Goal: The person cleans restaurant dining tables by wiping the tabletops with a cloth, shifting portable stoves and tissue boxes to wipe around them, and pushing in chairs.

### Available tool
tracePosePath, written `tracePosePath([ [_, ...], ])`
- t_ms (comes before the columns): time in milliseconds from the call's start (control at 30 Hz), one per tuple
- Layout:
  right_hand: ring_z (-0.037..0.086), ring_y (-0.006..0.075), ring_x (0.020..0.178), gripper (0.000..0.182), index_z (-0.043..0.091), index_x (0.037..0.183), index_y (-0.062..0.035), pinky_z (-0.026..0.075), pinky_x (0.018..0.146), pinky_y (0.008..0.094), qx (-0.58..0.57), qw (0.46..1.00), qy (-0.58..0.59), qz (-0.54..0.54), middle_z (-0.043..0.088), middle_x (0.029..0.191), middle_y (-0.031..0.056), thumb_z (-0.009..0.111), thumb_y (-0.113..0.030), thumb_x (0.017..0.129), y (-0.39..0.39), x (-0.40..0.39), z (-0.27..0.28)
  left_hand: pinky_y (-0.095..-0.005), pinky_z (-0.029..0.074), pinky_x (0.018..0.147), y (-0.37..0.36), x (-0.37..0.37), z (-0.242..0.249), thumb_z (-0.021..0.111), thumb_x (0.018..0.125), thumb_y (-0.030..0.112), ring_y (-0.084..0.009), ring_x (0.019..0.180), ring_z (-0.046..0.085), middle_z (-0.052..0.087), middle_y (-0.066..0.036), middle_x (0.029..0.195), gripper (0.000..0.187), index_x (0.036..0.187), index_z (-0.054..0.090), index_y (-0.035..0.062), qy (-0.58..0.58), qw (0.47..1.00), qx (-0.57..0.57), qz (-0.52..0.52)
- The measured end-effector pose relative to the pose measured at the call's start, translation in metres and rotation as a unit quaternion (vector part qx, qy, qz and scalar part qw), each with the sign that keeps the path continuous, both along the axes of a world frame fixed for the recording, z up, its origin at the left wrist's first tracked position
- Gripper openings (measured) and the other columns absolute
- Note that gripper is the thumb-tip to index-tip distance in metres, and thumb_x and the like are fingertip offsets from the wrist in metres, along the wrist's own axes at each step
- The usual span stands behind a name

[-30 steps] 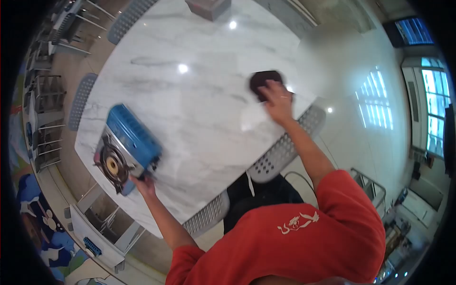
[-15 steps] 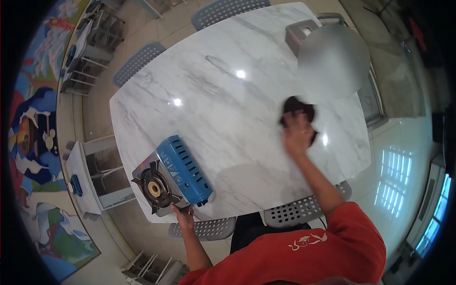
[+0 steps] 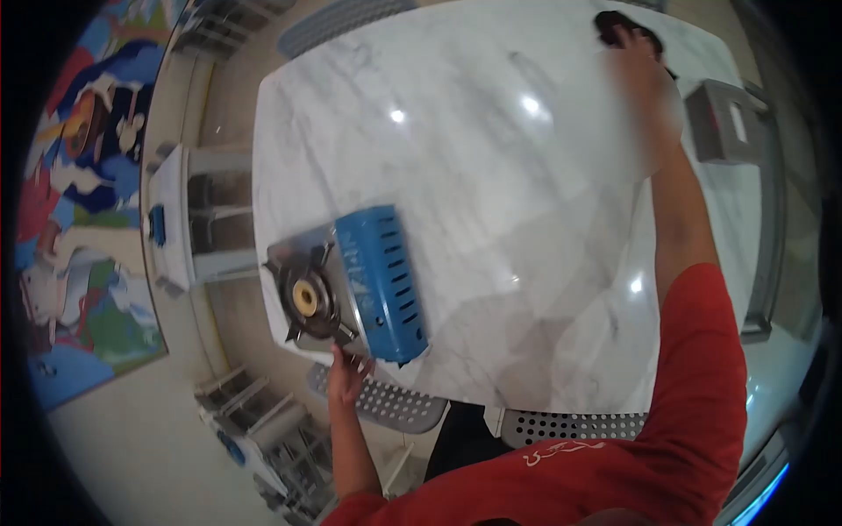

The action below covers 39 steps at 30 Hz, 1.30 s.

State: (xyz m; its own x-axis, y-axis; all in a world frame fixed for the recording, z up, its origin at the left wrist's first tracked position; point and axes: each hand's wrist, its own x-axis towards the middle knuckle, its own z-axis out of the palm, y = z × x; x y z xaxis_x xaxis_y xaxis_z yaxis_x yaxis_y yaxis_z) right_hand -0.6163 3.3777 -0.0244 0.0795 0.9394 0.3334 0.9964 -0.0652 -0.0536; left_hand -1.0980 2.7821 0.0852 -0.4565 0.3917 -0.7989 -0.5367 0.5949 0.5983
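A dark cloth (image 3: 633, 33) lies under my right hand (image 3: 638, 66) at the far right part of the white marble table (image 3: 465, 175). The fingers of that hand press on the cloth, and part of the hand is blurred. At the table's near left stands a portable gas stove with a blue side (image 3: 379, 285) and a round burner (image 3: 307, 298). My left hand (image 3: 348, 375) is at the stove's near edge, its fingers touching the corner by the burner.
A grey box (image 3: 724, 123) with a white top patch stands at the table's right edge. Perforated grey chairs (image 3: 386, 399) are tucked against the near side, another (image 3: 338, 31) at the far side. A small side table (image 3: 171, 219) is at the left.
My right hand and the dark cloth have moved away from me across the table, toward the far right. The view has turned. My left hand remains at the stove's near edge.
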Motion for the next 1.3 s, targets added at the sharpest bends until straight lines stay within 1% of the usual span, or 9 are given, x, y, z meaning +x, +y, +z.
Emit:
tracePosePath([
  [133, 0.021, 0.0273, 0.137, 0.053, 0.030, 0.140, -0.0312, 0.008, 0.108, 0.0539, -0.016, 0.997, 0.025, -0.065, 0.025, 0.148, 0.0087, 0.031, -0.047, 0.089, 0.013, -0.073, 0.004, -0.0481, 0.032, 0.098, 0.000, 0.006, -0.005, 0.045, 0.085, 0.060, -0.0204, 0.122, 0.036, 0.043, 0.003, 0.131, 0.059, 0.129, 0.041, 0.0200, 0.013, 0.999, 0.033, 0.035],
  [267, 0.042, 0.0226, 0.122, 0.034, 0.056, 0.116, -0.0154, 0.039, 0.093, 0.0470, 0.022, 0.960, 0.108, 0.259, 0.053, 0.122, 0.0028, 0.046, -0.024, 0.085, -0.059, -0.208, 0.014, -0.0473, 0.031, 0.097, 0.007, 0.013, -0.002, 0.046, 0.086, 0.059, -0.0195, 0.121, 0.037, 0.045, 0.004, 0.128, 0.058, 0.128, 0.042, 0.0206, 0.032, 0.998, 0.046, 0.035],
  [400, 0.036, 0.0204, 0.128, 0.038, 0.053, 0.123, -0.0241, 0.022, 0.106, 0.0481, 0.016, 0.882, 0.106, 0.460, 0.047, 0.132, -0.0003, 0.048, -0.033, 0.086, -0.203, -0.266, 0.012, -0.0477, 0.031, 0.096, -0.005, -0.004, -0.019, 0.048, 0.084, 0.061, -0.0213, 0.122, 0.037, 0.044, 0.003, 0.130, 0.058, 0.128, 0.041, 0.0241, -0.002, 0.996, 0.078, 0.036],
  [567, 0.035, 0.0181, 0.130, 0.041, 0.052, 0.124, -0.0248, 0.016, 0.111, 0.0452, -0.050, 0.861, 0.242, 0.445, 0.044, 0.136, 0.0025, 0.052, -0.037, 0.085, -0.293, -0.172, 0.031, -0.0462, 0.033, 0.094, 0.011, -0.006, -0.023, 0.053, 0.082, 0.058, -0.0249, 0.116, 0.041, 0.043, -0.003, 0.130, 0.058, 0.127, 0.042, 0.0227, -0.052, 0.986, 0.127, 0.092],
  [800, 0.039, 0.0257, 0.125, 0.047, 0.051, 0.126, -0.0238, 0.030, 0.099, 0.0479, 0.021, 0.991, 0.128, 0.017, 0.046, 0.133, 0.0062, 0.060, -0.024, 0.079, -0.368, 0.115, 0.050, -0.0451, 0.037, 0.092, 0.047, -0.032, -0.040, 0.058, 0.084, 0.049, -0.0245, 0.115, 0.041, 0.040, -0.005, 0.130, 0.040, 0.117, 0.051, 0.0280, -0.094, 0.978, 0.174, 0.060],
  [900, 0.031, 0.0235, 0.131, 0.051, 0.036, 0.137, -0.0255, 0.025, 0.102, 0.0496, -0.035, 0.976, 0.036, -0.213, 0.033, 0.143, 0.0066, 0.045, -0.040, 0.089, -0.425, 0.195, 0.032, -0.0442, 0.039, 0.091, 0.081, -0.029, -0.049, 0.058, 0.085, 0.048, -0.0241, 0.114, 0.042, 0.040, -0.006, 0.129, 0.038, 0.115, 0.051, 0.0256, -0.149, 0.971, 0.186, 0.006],
  [1033, 0.029, 0.0244, 0.132, 0.053, 0.033, 0.139, -0.0225, 0.023, 0.102, 0.0539, -0.042, 0.919, 0.023, -0.391, 0.032, 0.144, 0.0094, 0.043, -0.041, 0.091, -0.518, 0.142, 0.026, -0.0336, 0.044, 0.078, 0.105, 0.015, -0.050, 0.052, 0.086, 0.053, -0.0183, 0.090, 0.053, 0.053, -0.002, 0.105, 0.049, 0.118, 0.048, 0.0164, -0.182, 0.941, 0.233, -0.165],
  [1167, 0.024, 0.0288, 0.134, 0.059, 0.036, 0.137, -0.0241, 0.017, 0.101, 0.0582, -0.094, 0.974, 0.120, -0.168, 0.026, 0.146, 0.0141, 0.054, -0.039, 0.083, -0.574, 0.006, 0.031, -0.0331, 0.044, 0.078, 0.118, 0.083, -0.052, 0.048, 0.088, 0.054, -0.0160, 0.092, 0.053, 0.053, -0.001, 0.114, 0.046, 0.118, 0.049, 0.0199, -0.099, 0.966, 0.166, -0.171],
  [1300, 0.027, 0.0226, 0.133, 0.055, 0.040, 0.133, -0.0286, 0.016, 0.107, 0.0513, -0.134, 0.981, 0.113, 0.087, 0.027, 0.146, 0.0051, 0.054, -0.043, 0.082, -0.527, 0.006, 0.063, -0.0330, 0.044, 0.081, 0.111, 0.145, -0.027, 0.048, 0.088, 0.056, -0.0145, 0.086, 0.051, 0.052, 0.000, 0.100, 0.050, 0.120, 0.045, 0.0167, -0.082, 0.970, 0.167, -0.158],
])
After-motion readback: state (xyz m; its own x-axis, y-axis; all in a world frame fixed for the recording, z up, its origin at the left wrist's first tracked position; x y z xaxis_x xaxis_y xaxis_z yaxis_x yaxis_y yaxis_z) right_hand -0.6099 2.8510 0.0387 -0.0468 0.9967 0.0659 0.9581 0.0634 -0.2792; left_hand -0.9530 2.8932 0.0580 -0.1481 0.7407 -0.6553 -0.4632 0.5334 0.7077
